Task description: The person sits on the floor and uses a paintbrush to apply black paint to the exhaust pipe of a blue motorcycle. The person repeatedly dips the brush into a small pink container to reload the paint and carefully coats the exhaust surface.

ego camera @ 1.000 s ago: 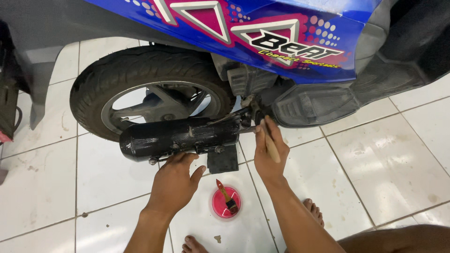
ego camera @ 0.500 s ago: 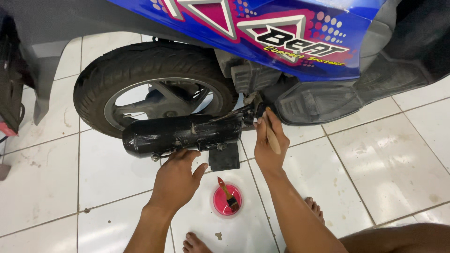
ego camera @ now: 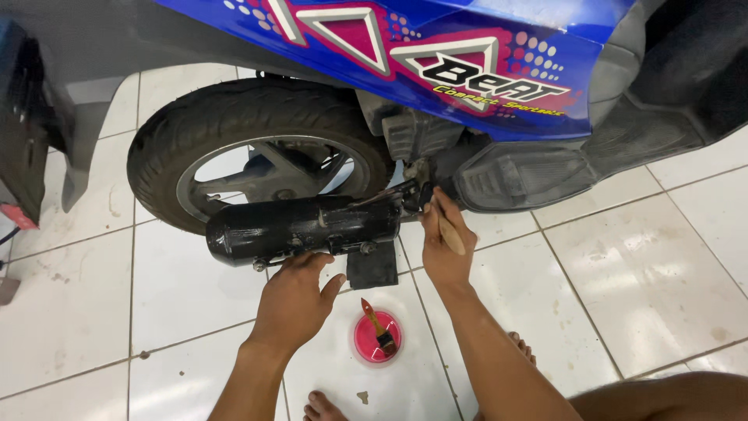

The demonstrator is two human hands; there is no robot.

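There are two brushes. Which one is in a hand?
The brush with the pale wooden handle, gripped in the right hand up by the scooter. The other, a red-handled brush, lies untouched across the pink dish on the floor.

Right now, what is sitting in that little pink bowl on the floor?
A small paintbrush rests in the pink bowl, bristles down, handle over the rim. Whether any liquid lies beneath the bristles cannot be seen.

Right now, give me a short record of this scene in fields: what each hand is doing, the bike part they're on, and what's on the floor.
Left hand: left hand cups the underside of the black exhaust pipe
Right hand: right hand holds a wooden-handled tool at the pipe's front joint
Behind: rear wheel, blue scooter body
Floor: pink dish with a small brush lying in it, on white tiles
Feet: bare toes near the dish
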